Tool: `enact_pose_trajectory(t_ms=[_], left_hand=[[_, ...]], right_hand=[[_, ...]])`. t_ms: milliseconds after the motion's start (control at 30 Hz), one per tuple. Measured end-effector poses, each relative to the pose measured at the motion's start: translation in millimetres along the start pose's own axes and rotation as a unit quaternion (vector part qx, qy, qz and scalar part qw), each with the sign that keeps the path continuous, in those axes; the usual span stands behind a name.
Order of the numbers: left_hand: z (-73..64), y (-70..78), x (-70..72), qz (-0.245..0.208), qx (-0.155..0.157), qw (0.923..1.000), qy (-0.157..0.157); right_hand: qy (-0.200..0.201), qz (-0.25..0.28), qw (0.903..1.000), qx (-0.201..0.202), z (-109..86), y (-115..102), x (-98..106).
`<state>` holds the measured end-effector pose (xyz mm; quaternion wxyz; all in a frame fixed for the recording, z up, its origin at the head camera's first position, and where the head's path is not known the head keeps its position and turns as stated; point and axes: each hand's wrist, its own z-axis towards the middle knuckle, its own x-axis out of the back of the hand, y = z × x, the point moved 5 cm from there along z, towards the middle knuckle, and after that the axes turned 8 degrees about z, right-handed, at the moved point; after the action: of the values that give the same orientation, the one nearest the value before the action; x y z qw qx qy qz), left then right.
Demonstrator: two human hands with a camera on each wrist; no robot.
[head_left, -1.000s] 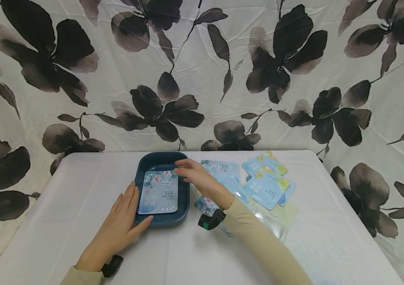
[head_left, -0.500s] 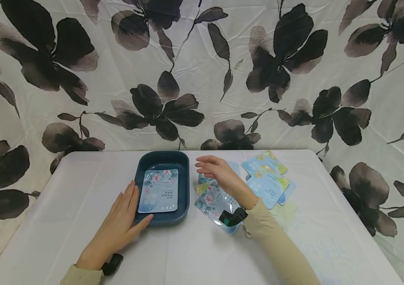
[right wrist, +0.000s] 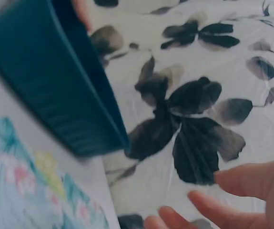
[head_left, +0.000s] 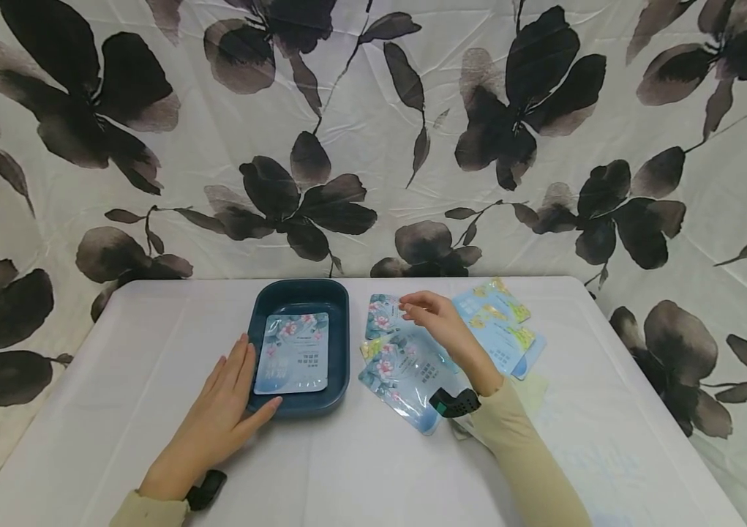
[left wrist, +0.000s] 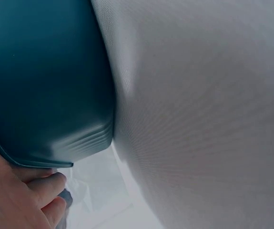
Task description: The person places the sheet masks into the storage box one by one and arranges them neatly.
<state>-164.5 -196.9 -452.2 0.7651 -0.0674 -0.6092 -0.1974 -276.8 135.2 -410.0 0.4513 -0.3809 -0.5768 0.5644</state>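
A dark blue rectangular tray (head_left: 340,359) stands on the white table, with one flat, glossy floral sachet (head_left: 294,355) lying in it. My left hand (head_left: 218,410) rests along the tray's left rim, fingers straight and thumb at the near corner. In the left wrist view its fingers (left wrist: 46,191) are beside the tray's outer wall. To the right, my right hand (head_left: 448,329) hovers over a loose pile of sachets, its fingers relaxed and holding nothing. Floral sachets (head_left: 406,373) lie below it, partly hidden by the hand and wrist. The right wrist view shows its fingertips (right wrist: 201,198) spread apart.
Light blue sachets with yellow corners (head_left: 498,344) overlap at the pile's right side. A pale green sachet (head_left: 534,391) shows under the right sleeve. Behind the table's back edge hangs a white cloth (head_left: 360,110) printed with dark flowers.
My right hand has moved right, from the tray's right rim to above the sachet pile, uncovering floral sachets. My left hand, the tray and the sachet in it have stayed in place.
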Motion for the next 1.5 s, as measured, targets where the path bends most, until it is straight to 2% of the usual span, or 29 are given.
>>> enact_pose_trajectory(t_ms=[200,300,400,500,600,767,833,933,1167,1500], left_hand=[[0.1,-0.1,-1.2,0.001,0.005,1.0000,-0.007],[0.2,0.4,-1.4,0.000,0.008,0.9999,-0.011],[0.3,1.0,-0.9,-0.001,0.008,0.9999,-0.011],[0.3,1.3,-0.2,-0.001,0.007,0.9999,-0.010],[0.2,1.5,-0.3,-0.001,0.008,0.9999,-0.010],[-0.1,3.0,-2.2,-0.007,0.007,0.9998,-0.015],[-0.6,3.7,-2.7,-0.011,0.008,0.9998,-0.017],[-1.1,4.4,-2.3,-0.014,0.011,0.9996,-0.020],[0.0,2.5,-1.4,-0.006,0.010,0.9997,-0.019],[2.6,1.1,0.6,-0.002,0.006,1.0000,-0.006]], right_hand=[[-0.002,-0.082,0.9966,0.007,-7.3,12.5,5.2],[0.004,-0.143,0.9897,0.011,-9.6,18.8,6.1],[-0.002,-0.202,0.9794,-0.011,-11.2,28.5,4.7],[-0.027,-0.262,0.9636,-0.045,-12.0,38.5,-0.1],[-0.043,-0.325,0.9426,-0.065,-12.8,43.9,-5.3],[-0.043,-0.412,0.9070,-0.078,-14.5,53.7,-10.5],[-0.040,-0.426,0.9003,-0.081,-15.1,57.6,-12.1],[-0.034,-0.421,0.9028,-0.084,-15.3,59.5,-13.9],[-0.031,-0.376,0.9216,-0.091,-15.5,58.7,-14.3],[-0.016,-0.343,0.9339,-0.099,-12.2,53.4,-12.1]])
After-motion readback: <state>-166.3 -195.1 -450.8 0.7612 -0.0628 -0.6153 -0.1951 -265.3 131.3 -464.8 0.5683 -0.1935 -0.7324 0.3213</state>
